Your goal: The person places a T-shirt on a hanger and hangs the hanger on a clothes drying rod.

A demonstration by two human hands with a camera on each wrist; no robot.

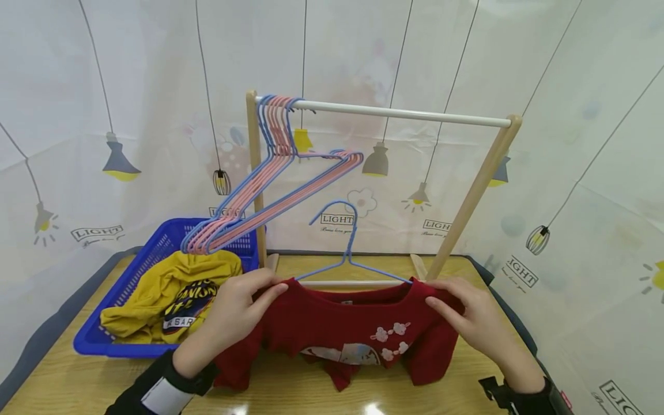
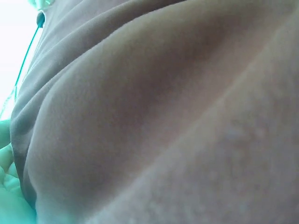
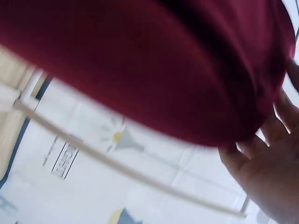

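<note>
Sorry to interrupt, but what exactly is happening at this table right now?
A person's left hand and right hand each grip a shoulder of a red shirt that sits on a blue hanger above the wooden table. Spare hangers hang on the rack, and a yellow garment lies in the blue basket.

A pale curtain [image 1: 104,86] printed with hanging lamps and the word LIGHT closes off the back and sides. In front stands a wooden table [image 1: 62,380] — glossy, with a dark edge — bearing a small clothes rack [image 1: 487,167] with a white rail.
</note>
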